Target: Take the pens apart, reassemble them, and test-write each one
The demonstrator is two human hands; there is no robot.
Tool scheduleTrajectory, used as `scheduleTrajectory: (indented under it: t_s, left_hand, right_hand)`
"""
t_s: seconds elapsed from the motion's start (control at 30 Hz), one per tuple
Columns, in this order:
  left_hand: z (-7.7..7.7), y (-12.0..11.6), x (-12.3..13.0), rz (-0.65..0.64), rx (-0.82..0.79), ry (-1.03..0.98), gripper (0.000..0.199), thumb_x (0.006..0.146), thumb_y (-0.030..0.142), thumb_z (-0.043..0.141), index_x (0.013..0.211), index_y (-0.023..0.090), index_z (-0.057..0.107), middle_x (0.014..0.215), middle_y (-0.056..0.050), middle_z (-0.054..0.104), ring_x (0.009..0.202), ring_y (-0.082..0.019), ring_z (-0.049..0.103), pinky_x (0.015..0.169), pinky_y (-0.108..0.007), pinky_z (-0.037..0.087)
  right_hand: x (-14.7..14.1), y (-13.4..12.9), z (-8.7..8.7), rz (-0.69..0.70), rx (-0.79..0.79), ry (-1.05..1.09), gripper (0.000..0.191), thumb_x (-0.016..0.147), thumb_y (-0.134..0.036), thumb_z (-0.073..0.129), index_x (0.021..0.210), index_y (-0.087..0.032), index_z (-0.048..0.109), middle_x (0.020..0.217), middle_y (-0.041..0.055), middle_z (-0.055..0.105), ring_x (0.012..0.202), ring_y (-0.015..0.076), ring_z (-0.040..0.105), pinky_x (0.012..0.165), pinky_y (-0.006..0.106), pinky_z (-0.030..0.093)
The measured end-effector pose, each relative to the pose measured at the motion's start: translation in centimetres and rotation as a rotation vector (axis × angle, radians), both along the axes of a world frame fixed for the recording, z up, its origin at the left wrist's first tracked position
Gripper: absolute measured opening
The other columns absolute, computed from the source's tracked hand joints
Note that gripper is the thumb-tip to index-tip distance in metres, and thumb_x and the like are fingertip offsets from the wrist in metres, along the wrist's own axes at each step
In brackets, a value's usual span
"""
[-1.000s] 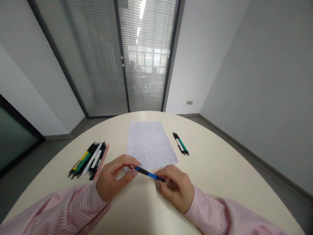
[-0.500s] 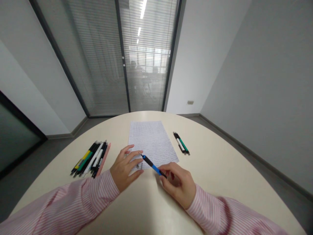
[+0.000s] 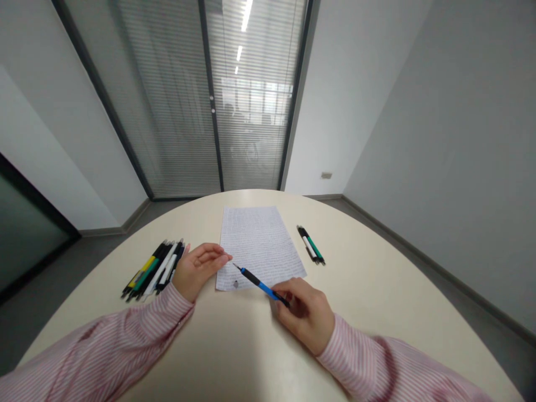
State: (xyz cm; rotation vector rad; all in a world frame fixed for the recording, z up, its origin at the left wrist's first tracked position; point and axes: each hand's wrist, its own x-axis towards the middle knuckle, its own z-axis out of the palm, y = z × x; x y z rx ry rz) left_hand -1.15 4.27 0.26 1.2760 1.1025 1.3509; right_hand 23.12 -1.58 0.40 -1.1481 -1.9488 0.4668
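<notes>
The right hand (image 3: 304, 315) holds its grip closed on a blue-and-black pen (image 3: 259, 285), tip angled over the near part of a handwritten sheet (image 3: 259, 240) on the desk (image 3: 377, 279) (a light, steady hold suits it), while the left hand (image 3: 199, 269) lies released at the sheet's left edge.

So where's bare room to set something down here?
Bare tabletop lies right of the green-and-white pens and below the sheet. It's crowded where the left hand meets the pen bundle and where the right hand holds the blue pen at the sheet.
</notes>
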Motion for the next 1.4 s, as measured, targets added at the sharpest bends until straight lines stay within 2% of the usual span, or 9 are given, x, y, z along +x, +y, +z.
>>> scheduleTrajectory:
  t_s: [0.33, 0.53, 0.67, 0.9, 1.0, 1.07, 1.23, 1.33, 1.4]
  left_hand:
    - [1.2, -1.2, 1.2, 0.044, -0.036, -0.207, 0.034, 0.057, 0.037, 0.081, 0.076, 0.014, 0.065, 0.071, -0.005, 0.074, 0.067, -0.013, 0.066, 0.063, -0.019, 0.048]
    - [1.3, -1.3, 1.1, 0.012, -0.021, -0.185, 0.032, 0.059, 0.037, 0.080, 0.076, 0.014, 0.064, 0.072, -0.006, 0.074, 0.069, -0.014, 0.066, 0.066, -0.021, 0.049]
    - [1.4, -1.6, 1.2, -0.033, 0.028, -0.026, 0.021, 0.065, 0.031, 0.075, 0.074, 0.015, 0.065, 0.075, -0.007, 0.074, 0.074, -0.019, 0.067, 0.076, -0.029, 0.051]
    - [1.5, -1.7, 1.0, -0.242, 0.144, 0.143, 0.009, 0.066, 0.020, 0.070, 0.072, 0.016, 0.066, 0.079, -0.008, 0.070, 0.079, -0.021, 0.066, 0.071, -0.030, 0.053]
    - [1.2, -1.6, 0.5, -0.191, 0.204, 0.241, 0.030, 0.068, 0.022, 0.069, 0.097, 0.016, 0.062, 0.090, -0.009, 0.069, 0.077, -0.019, 0.065, 0.070, -0.030, 0.052]
    - [1.0, -1.6, 0.3, -0.107, 0.325, 0.453, 0.038, 0.069, 0.023, 0.068, 0.105, 0.018, 0.059, 0.096, -0.009, 0.068, 0.083, -0.020, 0.063, 0.075, -0.032, 0.051]
    - [0.1, -1.6, 0.1, 0.059, 0.663, 0.990, 0.023, 0.067, 0.028, 0.068, 0.090, 0.025, 0.070, 0.091, -0.004, 0.069, 0.093, -0.026, 0.053, 0.088, -0.043, 0.041]
    - [-0.1, -1.6, 0.0, 0.019, 0.600, 1.050, 0.010, 0.071, 0.029, 0.068, 0.080, 0.028, 0.072, 0.077, -0.001, 0.070, 0.086, -0.025, 0.054, 0.090, -0.047, 0.036]
    - [0.0, -1.5, -0.1, -0.006, 0.510, 0.973, 0.007, 0.074, 0.029, 0.066, 0.078, 0.028, 0.071, 0.075, 0.001, 0.071, 0.082, -0.022, 0.058, 0.092, -0.046, 0.035]
  right_hand:
    - [0.1, 0.0, -0.2, -0.017, -0.034, -0.027, 0.019, 0.069, -0.012, 0.054, 0.083, -0.018, 0.066, 0.065, 0.0025, 0.061, 0.061, 0.0159, 0.054, 0.055, 0.026, 0.041]
    - [0.1, 0.0, 0.1, -0.017, -0.034, -0.031, 0.019, 0.068, -0.011, 0.055, 0.082, -0.018, 0.066, 0.065, 0.0025, 0.061, 0.061, 0.0161, 0.054, 0.055, 0.026, 0.041]
    - [0.1, 0.1, 0.0, -0.013, -0.038, -0.032, 0.019, 0.069, -0.011, 0.055, 0.082, -0.018, 0.066, 0.065, 0.0024, 0.061, 0.061, 0.0157, 0.053, 0.055, 0.026, 0.041]
    - [-0.1, -0.1, 0.1, 0.020, 0.009, -0.011, 0.018, 0.070, -0.011, 0.055, 0.082, -0.020, 0.066, 0.065, 0.0019, 0.060, 0.063, 0.0156, 0.053, 0.056, 0.026, 0.040]
    - [0.0, 0.0, 0.3, 0.010, 0.026, 0.013, 0.018, 0.071, -0.012, 0.055, 0.084, -0.019, 0.066, 0.067, 0.0027, 0.062, 0.064, 0.0160, 0.055, 0.058, 0.027, 0.042]
    - [0.0, 0.1, 0.4, -0.006, 0.037, 0.032, 0.019, 0.071, -0.011, 0.055, 0.085, -0.019, 0.066, 0.069, 0.0032, 0.063, 0.065, 0.0163, 0.056, 0.059, 0.027, 0.043]
    - [0.2, 0.3, 0.6, -0.026, 0.082, 0.041, 0.022, 0.071, -0.009, 0.054, 0.087, -0.019, 0.065, 0.073, 0.0034, 0.064, 0.068, 0.0161, 0.058, 0.061, 0.027, 0.046]
    - [0.5, 0.6, 0.6, -0.047, 0.114, 0.026, 0.021, 0.071, -0.010, 0.055, 0.086, -0.019, 0.065, 0.072, 0.0031, 0.064, 0.068, 0.0165, 0.058, 0.062, 0.027, 0.046]
    - [0.7, 0.8, 0.6, -0.056, 0.128, 0.010, 0.021, 0.071, -0.010, 0.055, 0.086, -0.020, 0.066, 0.071, 0.0029, 0.064, 0.068, 0.0168, 0.058, 0.062, 0.028, 0.046]
